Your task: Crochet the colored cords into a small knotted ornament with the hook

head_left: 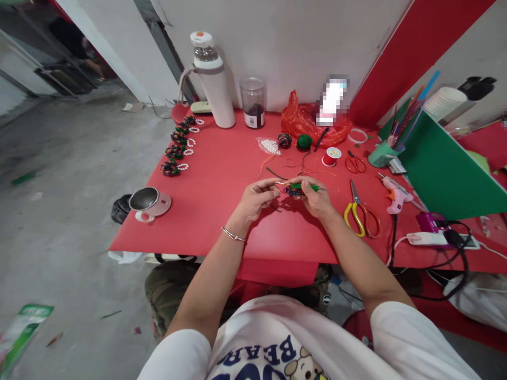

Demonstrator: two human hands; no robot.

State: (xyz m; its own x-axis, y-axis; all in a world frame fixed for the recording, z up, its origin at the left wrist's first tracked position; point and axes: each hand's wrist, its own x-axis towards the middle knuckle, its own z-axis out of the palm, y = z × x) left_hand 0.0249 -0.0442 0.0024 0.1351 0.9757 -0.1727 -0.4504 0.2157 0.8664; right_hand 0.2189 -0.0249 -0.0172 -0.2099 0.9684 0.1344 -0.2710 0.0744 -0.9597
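My right hand (pixel 318 201) is closed around a crochet hook (pixel 310 187) with a green handle, its thin metal shaft pointing left. A small dark multicoloured crochet piece (pixel 293 191) sits between my two hands, partly hidden by fingers. My left hand (pixel 257 200) is closed, thumb and index finger pinched at the left side of this piece, by the hook's tip. Orange and dark green yarn strands (pixel 275 173) lie on the table just beyond. Farther back are a dark mixed yarn ball (pixel 284 140) and a green yarn ball (pixel 304 141).
Several crocheted pieces with bead loops (pixel 170 168) line the red table's (pixel 206 211) left side, near a steel-lined cup (pixel 151 202). A white thermos (pixel 217 89) stands behind. Scissors (pixel 357 208), red thread (pixel 331 157), a glue gun (pixel 396 193) and a power strip (pixel 428 239) lie right.
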